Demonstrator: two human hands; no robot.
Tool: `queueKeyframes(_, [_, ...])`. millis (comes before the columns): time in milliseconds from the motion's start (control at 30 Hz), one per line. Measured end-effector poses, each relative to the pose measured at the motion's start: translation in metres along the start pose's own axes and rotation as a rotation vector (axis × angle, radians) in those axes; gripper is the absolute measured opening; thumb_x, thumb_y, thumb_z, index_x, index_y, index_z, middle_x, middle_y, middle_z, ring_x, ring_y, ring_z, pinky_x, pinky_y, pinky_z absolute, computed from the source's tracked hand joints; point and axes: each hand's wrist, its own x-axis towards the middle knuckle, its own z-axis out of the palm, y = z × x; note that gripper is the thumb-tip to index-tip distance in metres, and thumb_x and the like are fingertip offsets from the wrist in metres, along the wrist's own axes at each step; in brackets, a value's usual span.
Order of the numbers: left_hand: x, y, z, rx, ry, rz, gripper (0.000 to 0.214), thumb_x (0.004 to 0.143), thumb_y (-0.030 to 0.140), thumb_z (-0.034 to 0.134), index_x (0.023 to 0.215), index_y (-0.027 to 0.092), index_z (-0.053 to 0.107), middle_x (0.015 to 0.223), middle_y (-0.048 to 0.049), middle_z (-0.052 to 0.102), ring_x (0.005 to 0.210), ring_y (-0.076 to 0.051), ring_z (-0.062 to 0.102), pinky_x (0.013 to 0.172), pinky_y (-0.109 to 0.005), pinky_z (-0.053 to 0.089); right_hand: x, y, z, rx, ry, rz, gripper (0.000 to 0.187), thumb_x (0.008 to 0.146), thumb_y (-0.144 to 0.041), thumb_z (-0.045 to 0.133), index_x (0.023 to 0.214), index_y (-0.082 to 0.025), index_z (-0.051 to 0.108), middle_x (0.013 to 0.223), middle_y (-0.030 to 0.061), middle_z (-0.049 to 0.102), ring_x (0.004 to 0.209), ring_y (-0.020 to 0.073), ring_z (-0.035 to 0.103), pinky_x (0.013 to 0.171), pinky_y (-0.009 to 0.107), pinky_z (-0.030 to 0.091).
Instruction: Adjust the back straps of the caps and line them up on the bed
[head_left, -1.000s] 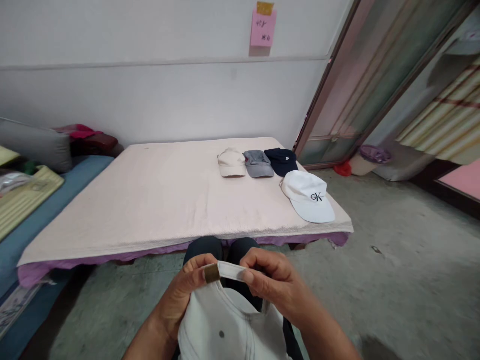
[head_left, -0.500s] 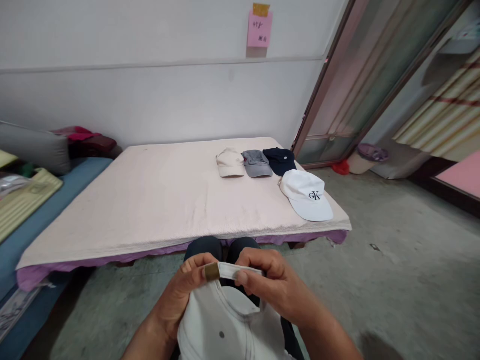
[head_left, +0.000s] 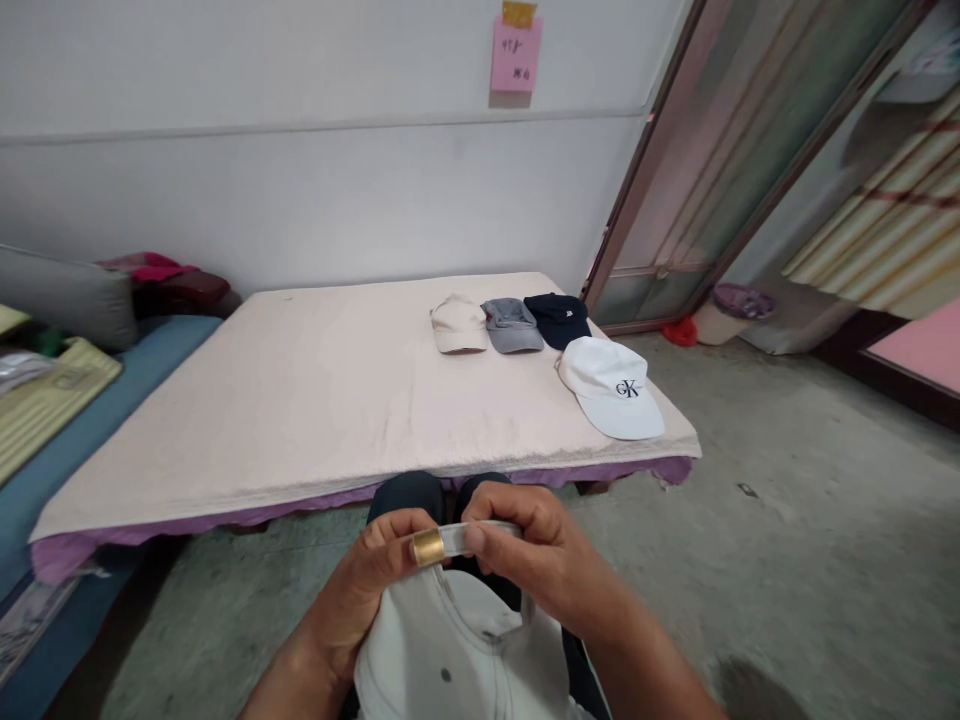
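Note:
A white baseball cap [head_left: 450, 650] rests in my lap, its back opening and adjustment strap [head_left: 454, 540] turned upward. My left hand [head_left: 375, 565] pinches the cap's edge beside the brass-coloured buckle [head_left: 428, 547]. With thumb and fingers closed, my right hand [head_left: 532, 545] grips the strap just right of the buckle. Beyond my knees, a white cap with black letters [head_left: 615, 385] lies at the bed's right front corner. Behind it sit a beige cap [head_left: 459, 322], a grey cap [head_left: 513, 325] and a navy cap [head_left: 556, 318] in a row.
The caps lie on a bed with a pale pink cover [head_left: 300, 400] in front of me. To the left is a blue bench [head_left: 161, 355] with a grey cushion [head_left: 67, 300]. A pink note [head_left: 514, 55] hangs on the wall. A waste bin [head_left: 727, 318] stands far right.
My right hand has shifted slightly left along the strap, closer to the buckle. The buckle has tilted and now catches the light. My left hand has hardly moved.

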Motion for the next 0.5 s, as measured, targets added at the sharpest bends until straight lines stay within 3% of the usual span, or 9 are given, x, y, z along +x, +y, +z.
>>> queueKeyframes(267, [-0.0009,0.0009,0.0036,0.029,0.000,0.015,0.032,0.060,0.036,0.081,0.061,0.014,0.059,0.048,0.0025,0.053,0.038,-0.005,0.041,0.039,-0.015,0.033,-0.0004,0.0010,0.0009,0.032,-0.027,0.005,0.024,0.082,-0.034,0.061,0.067,-0.015,0.055,0.055,-0.0053,0.039,0.050,0.0065,0.030,0.045,0.021,0.022])
queueKeyframes(500, [-0.0011,0.0016,0.0069,0.068,0.006,0.021,0.030,0.062,0.036,0.080,0.063,0.013,0.060,0.050,0.0019,0.054,0.040,-0.005,0.042,0.040,-0.016,0.033,0.0005,0.0004,0.0021,0.010,0.033,0.018,0.022,0.083,-0.029,0.059,0.065,-0.015,0.055,0.056,-0.0044,0.044,0.051,0.0063,0.033,0.047,0.021,0.025])
